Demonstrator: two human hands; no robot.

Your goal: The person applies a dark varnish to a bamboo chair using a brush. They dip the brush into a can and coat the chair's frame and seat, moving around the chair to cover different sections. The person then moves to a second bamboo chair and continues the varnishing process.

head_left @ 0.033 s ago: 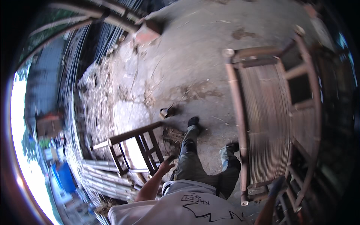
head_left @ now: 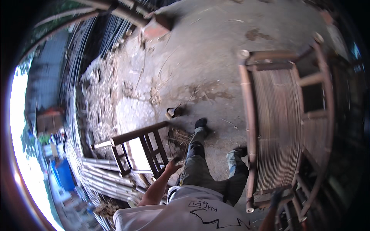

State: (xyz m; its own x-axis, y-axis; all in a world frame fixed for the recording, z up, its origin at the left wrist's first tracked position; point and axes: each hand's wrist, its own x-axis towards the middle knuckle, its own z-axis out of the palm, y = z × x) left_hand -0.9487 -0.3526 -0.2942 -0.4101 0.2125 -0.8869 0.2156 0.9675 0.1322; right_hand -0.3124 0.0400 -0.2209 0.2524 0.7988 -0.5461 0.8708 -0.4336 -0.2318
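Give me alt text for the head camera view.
Seen from above, a person's left hand touches a small dark wooden chair frame, while the right hand grips the end of a large bamboo bench. They stand on a littered concrete floor beside stacked bamboo poles.

Daylight glares white at the left rim; shaded ground is dim, edges bend and blur.

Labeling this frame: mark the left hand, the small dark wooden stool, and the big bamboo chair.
left hand [head_left: 170, 166], head view, back of hand
wooden stool [head_left: 139, 134], head view, top rail
bamboo chair [head_left: 276, 127], head view, slatted seat
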